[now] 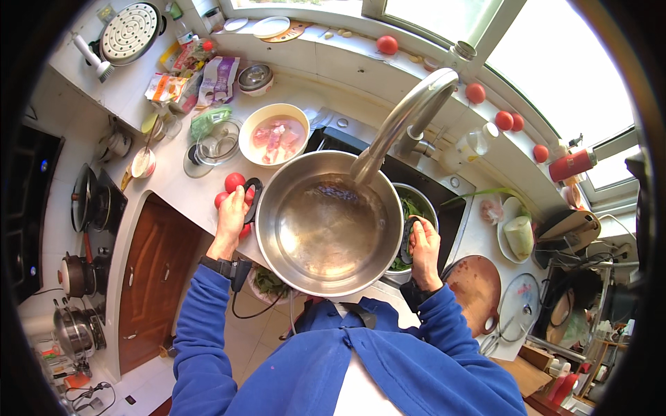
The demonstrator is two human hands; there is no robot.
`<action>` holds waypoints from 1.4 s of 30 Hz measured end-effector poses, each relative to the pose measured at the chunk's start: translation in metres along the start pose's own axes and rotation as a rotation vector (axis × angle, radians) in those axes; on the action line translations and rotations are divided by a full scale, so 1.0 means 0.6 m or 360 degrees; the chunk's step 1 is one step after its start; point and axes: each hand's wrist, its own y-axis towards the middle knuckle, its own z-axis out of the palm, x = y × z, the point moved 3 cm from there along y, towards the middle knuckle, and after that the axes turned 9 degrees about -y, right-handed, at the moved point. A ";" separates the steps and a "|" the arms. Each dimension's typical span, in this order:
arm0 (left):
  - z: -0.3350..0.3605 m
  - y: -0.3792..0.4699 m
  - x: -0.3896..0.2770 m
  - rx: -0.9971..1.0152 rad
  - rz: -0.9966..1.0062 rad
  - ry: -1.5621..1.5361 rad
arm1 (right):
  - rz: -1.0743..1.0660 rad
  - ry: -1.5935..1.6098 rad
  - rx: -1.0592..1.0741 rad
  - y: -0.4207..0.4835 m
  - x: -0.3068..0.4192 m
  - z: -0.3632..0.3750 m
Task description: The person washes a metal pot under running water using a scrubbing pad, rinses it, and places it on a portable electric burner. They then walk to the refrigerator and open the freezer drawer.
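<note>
A large stainless steel pot (328,234) with water in it is held between my two hands by its black side handles. My left hand (232,216) grips the handle on the left. The right-hand handle is in the grip of my right hand (425,247). A curved metal faucet (400,119) reaches over the pot, its spout end above the water. Beneath the pot's right side, a metal basin (434,208) with leafy greens (414,204) is partly hidden. Beside my left hand are several tomatoes (234,181) on the counter.
A cream bowl (250,122) of raw meat in liquid stands behind the pot at the left, near glass lids (218,143). Right of the dark sink lie a round wooden cutting board (472,291) and a white plate (506,229) with a cut pale vegetable. More tomatoes (475,93) line the windowsill.
</note>
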 end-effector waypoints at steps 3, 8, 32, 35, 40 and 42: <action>-0.004 0.021 0.012 -0.0085 -0.0084 0.0012 | -0.0025 -0.0021 -0.0013 -0.003 -0.011 0.001; -0.005 0.054 0.023 -0.0097 0.0044 0.0011 | -0.0018 -0.0023 0.0032 0.000 -0.021 0.011; 0.003 0.044 0.015 -0.0009 -0.0019 -0.0237 | -0.0025 -0.0123 0.0111 0.036 -0.029 0.008; 0.002 0.045 0.017 -0.0016 -0.0064 -0.0231 | -0.0070 -0.0094 0.0123 0.039 -0.029 0.008; 0.001 0.045 0.017 -0.0013 -0.0023 -0.0192 | -0.0093 -0.0113 0.0107 0.040 -0.031 0.008; -0.001 0.046 0.018 -0.0013 -0.0017 -0.0180 | -0.0094 -0.0114 0.0102 0.041 -0.031 0.008</action>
